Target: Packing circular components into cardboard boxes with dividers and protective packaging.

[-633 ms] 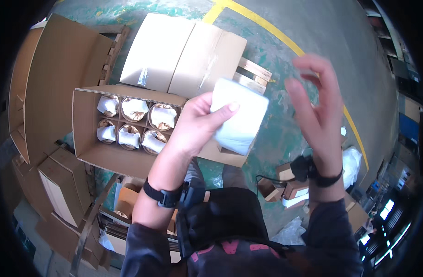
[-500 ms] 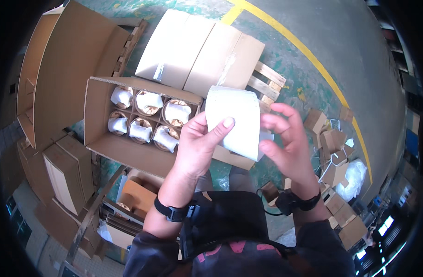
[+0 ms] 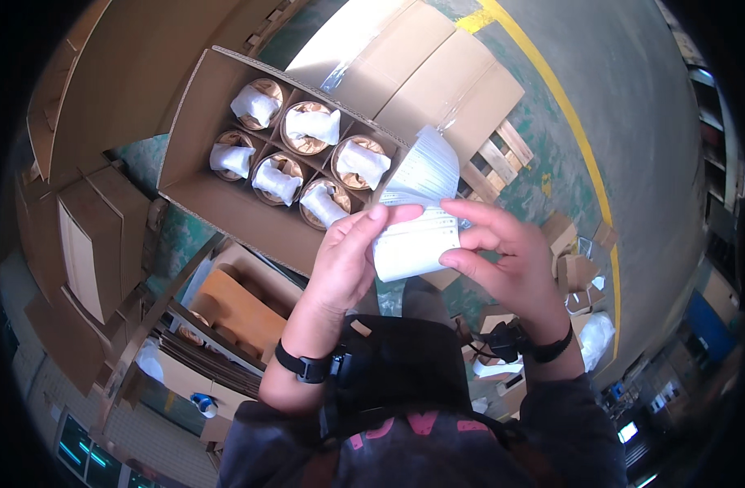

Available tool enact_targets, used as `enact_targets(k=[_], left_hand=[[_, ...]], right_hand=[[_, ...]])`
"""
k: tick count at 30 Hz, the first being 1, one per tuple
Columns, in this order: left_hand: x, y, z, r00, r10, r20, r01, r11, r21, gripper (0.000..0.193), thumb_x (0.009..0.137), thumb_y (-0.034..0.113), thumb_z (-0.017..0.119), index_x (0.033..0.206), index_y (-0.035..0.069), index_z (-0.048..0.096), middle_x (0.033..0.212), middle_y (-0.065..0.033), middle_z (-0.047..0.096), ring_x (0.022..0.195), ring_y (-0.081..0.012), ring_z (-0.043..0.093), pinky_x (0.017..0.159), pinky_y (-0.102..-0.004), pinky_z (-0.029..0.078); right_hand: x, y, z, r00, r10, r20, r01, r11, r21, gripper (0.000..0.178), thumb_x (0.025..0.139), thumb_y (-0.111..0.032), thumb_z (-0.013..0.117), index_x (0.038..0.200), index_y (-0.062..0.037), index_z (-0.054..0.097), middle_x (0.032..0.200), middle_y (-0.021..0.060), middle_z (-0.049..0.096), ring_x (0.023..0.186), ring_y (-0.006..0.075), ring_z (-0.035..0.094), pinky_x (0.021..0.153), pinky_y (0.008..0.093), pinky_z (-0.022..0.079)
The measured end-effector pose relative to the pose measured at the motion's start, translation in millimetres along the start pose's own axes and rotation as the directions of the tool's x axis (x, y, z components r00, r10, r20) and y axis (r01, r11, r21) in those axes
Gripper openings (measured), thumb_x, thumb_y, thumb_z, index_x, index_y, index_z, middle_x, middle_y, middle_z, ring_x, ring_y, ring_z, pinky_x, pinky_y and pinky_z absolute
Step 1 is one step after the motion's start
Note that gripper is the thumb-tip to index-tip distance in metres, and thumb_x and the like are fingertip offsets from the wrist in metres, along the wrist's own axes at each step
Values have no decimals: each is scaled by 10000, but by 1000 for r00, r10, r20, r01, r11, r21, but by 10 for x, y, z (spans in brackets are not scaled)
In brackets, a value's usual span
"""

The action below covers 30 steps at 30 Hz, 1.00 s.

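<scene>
Between my hands is a strip of white printed paper labels, bent so that one part rises behind the rest. My left hand pinches its left side, thumb and fingers closed on it. At the right edge, my right hand grips the strip between thumb and fingers. Just beyond and left of the hands stands an open cardboard box. Dividers split it into cells, which hold several round, brown-paper-lined items topped with white wrapped bundles.
Closed cartons sit on a wooden pallet behind the box. At the left are tall cardboard sheets and stacked cartons. A cart with an orange-brown board is at lower left. Cardboard scraps litter the right floor.
The strip has turned from a plain white face to printed labels and bends lower in front. My right fingers have closed onto its edge. The view has shifted, moving the box up and right.
</scene>
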<state>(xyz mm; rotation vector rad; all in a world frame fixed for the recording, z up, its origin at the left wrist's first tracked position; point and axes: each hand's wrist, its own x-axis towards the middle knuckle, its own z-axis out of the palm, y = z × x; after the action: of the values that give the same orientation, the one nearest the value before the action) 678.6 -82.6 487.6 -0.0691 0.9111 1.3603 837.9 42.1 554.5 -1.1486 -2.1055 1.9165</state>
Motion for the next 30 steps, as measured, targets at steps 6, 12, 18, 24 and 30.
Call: enact_targets(k=[6, 12, 18, 24, 30], left_hand=[[-203, 160, -308, 999, -50, 19, 51, 996, -68, 713, 980, 518, 222, 1152, -77, 577, 1094, -168, 626, 1020, -225, 601, 908, -325, 466], [-582, 122, -657, 995, -74, -70, 52, 958, -281, 728, 980, 524, 171, 1207, -58, 545, 1144, -138, 607, 1038, -190, 570, 903, -274, 446], [-868, 145, -1132, 887, -165, -430, -118, 822, -558, 511, 1000, 370, 337, 1206, -46, 549, 1099, -117, 631, 925, -150, 613, 785, -246, 495], [-1101, -17, -1569, 946, -77, -315, -53, 921, -385, 259, 881, 79, 622, 1134, 27, 633, 1087, -60, 641, 920, -78, 586, 774, -198, 463], [-1179, 182, -1750, 986, 28, -166, -107, 867, -487, 442, 823, -63, 631, 1248, 15, 539, 1130, -85, 621, 1010, -116, 583, 880, -258, 479]], right_hand=[[367, -246, 293, 991, -87, 99, 95, 992, -78, 251, 786, -55, 678, 1037, -53, 665, 788, 94, 689, 693, 140, 654, 626, 248, 483], [713, -546, 673, 955, -26, 297, 99, 968, -232, 203, 790, -64, 675, 993, -62, 679, 854, 109, 690, 746, 208, 672, 652, 270, 505], [1504, -564, 1424, 891, -289, 350, 379, 898, -223, 98, 774, -38, 636, 870, -48, 651, 781, 101, 660, 758, 269, 654, 680, 333, 516], [3588, 267, 2184, 937, -152, 315, 348, 499, -794, 142, 762, -93, 635, 899, -53, 637, 935, 152, 643, 905, 334, 617, 786, 430, 492], [3746, 396, 2361, 942, -331, 52, 185, 384, -905, 324, 770, -110, 686, 1050, -18, 550, 873, 145, 632, 838, 295, 644, 746, 378, 517]])
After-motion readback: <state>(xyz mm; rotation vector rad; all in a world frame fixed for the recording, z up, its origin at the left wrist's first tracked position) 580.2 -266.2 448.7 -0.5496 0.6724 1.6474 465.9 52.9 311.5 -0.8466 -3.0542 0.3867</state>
